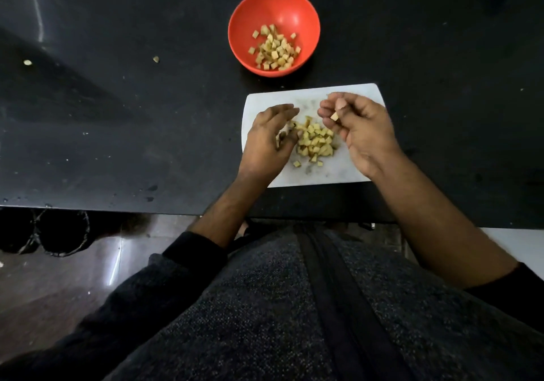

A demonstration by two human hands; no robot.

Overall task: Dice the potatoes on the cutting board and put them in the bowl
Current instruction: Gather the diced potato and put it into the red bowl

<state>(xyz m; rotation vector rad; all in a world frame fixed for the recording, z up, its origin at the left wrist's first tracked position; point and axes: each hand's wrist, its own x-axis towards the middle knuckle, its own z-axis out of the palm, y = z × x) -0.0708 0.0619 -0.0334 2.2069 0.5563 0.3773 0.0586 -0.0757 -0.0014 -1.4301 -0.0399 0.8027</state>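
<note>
Pale-yellow potato dice point(315, 142): heaped mid cutting board point(353, 171); more lie in red bowl point(306, 12) beyond. Right hand point(365, 133): curled, one cube point(334, 117) pinched at fingertips. Left hand point(265, 142): fingers loose, touching heap's edge, grasp unclear. Advice: cup both hands round heap, scoop together, carry low over bowl.

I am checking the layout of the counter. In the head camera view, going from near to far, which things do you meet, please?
Counter edge → white cutting board → pile of diced potato on the board, between the left hand and right hand → red bowl with potato pieces in it.
</note>
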